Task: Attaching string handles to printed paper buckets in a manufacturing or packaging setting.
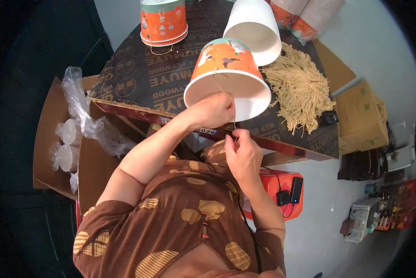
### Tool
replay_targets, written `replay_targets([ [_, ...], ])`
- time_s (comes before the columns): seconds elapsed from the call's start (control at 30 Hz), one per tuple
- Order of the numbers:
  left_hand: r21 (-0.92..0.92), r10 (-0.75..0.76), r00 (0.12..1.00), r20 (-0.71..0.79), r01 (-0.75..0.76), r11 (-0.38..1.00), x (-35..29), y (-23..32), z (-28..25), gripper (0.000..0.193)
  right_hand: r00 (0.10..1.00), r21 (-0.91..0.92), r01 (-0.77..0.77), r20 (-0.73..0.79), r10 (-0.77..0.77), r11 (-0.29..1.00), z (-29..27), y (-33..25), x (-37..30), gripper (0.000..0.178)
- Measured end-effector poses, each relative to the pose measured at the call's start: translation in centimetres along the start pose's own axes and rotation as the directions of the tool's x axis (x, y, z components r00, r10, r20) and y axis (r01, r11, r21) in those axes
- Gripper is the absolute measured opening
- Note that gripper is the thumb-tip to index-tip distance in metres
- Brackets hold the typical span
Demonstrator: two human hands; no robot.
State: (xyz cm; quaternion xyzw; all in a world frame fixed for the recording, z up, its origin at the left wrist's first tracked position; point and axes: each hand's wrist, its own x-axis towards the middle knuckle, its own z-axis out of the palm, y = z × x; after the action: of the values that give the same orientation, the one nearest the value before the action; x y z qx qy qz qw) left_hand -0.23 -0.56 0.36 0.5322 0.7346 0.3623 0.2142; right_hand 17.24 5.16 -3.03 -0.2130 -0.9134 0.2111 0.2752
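An orange printed paper bucket (226, 60) lies on its side at the table's near edge, its white open mouth facing me. A thin tan cord (221, 85) comes from near its rim and runs down between my hands. My left hand (213, 110) is in front of the bucket's mouth, its fingers closed on the cord. Lower and to the right, my right hand (243, 155) pinches the cord's lower end between thumb and fingers. To the right of the bucket lies a heap of tan cords (300, 88).
The dark printed plywood table (129, 78) also bears an upside-down orange bucket (164, 23), a white bucket (254, 30) and stacked buckets (317, 18). An open carton (55, 134) with wrapped white stacks stands left. A red stool (296, 211) holding black devices and another carton (362, 118) are right.
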Motion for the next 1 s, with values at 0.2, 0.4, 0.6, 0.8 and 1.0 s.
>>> replay_targets([
  [0.2,-0.018,-0.027,0.999,0.018,0.028,0.999,-0.1,0.1,-0.2,0.011,0.993,0.292,-0.114,0.005,0.118,0.95,0.1,0.6,0.1,0.013],
  [0.4,0.052,0.108,0.986,-0.127,-0.102,0.993,-1.9,0.3,0.2,0.022,0.989,0.395,-0.125,-0.024,0.146,0.91,0.1,1.9,-0.1,0.016],
  [0.6,0.157,0.12,0.962,-0.247,-0.082,0.984,-3.0,0.6,0.9,0.037,0.981,0.644,-0.112,-0.052,0.188,0.757,-0.7,1.0,-0.2,0.027],
  [0.8,0.238,0.229,0.891,-0.393,-0.142,0.961,-4.5,-0.5,2.1,0.035,0.969,0.822,-0.152,0.016,0.246,0.549,-1.2,0.6,0.1,0.022],
  [1.0,0.29,0.273,0.852,-0.446,-0.151,0.945,-5.9,-0.9,2.4,0.035,0.966,0.828,-0.203,0.082,0.247,0.522,-1.6,-0.9,1.1,0.008],
])
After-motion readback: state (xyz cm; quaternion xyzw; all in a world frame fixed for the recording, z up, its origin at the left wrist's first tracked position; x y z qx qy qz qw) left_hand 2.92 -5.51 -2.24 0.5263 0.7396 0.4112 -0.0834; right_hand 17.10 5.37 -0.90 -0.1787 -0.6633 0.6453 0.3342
